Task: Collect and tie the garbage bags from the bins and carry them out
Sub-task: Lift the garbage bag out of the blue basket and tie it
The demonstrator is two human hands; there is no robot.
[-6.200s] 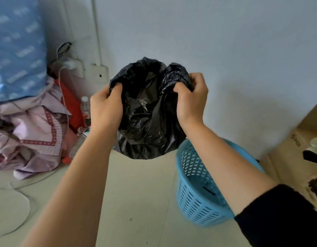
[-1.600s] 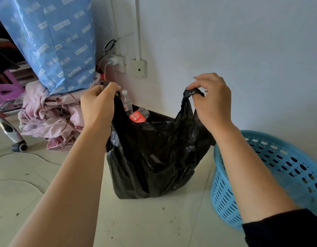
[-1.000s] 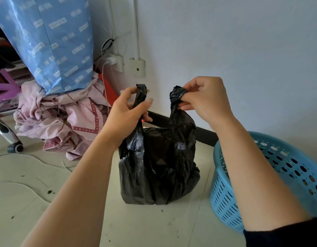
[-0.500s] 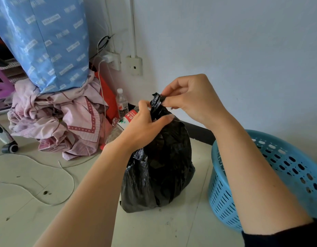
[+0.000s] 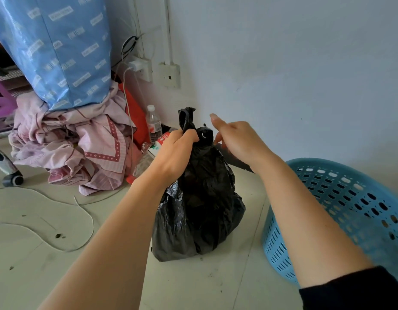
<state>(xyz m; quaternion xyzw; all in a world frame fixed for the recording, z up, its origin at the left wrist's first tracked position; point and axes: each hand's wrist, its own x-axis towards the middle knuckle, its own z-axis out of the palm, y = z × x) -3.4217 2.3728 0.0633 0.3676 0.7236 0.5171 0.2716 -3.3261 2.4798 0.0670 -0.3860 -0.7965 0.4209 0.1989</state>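
Note:
A black garbage bag point(image 5: 200, 211) stands on the floor in the middle of the view, its top gathered into a twisted neck with one tail sticking up. My left hand point(image 5: 175, 151) is shut around that neck from the left. My right hand point(image 5: 236, 139) is on the neck's right side, its index finger raised and its lower fingers touching the plastic; whether they pinch it is hidden. A light blue perforated plastic bin point(image 5: 341, 211) stands at the right with no bag in it.
A heap of pink cloth point(image 5: 77, 144) under a blue wrapped bundle point(image 5: 52, 45) lies at the left. Plastic bottles point(image 5: 153, 124) stand by the wall under sockets point(image 5: 169, 74). A thin cable point(image 5: 86, 211) loops on the floor. A chair castor point(image 5: 12, 179) is at far left.
The bag was lifted out of the bin and set on the floor. Its two handles were brought together and wound into one neck; my left hand now grips it lower, my right hand's fingers have loosened.

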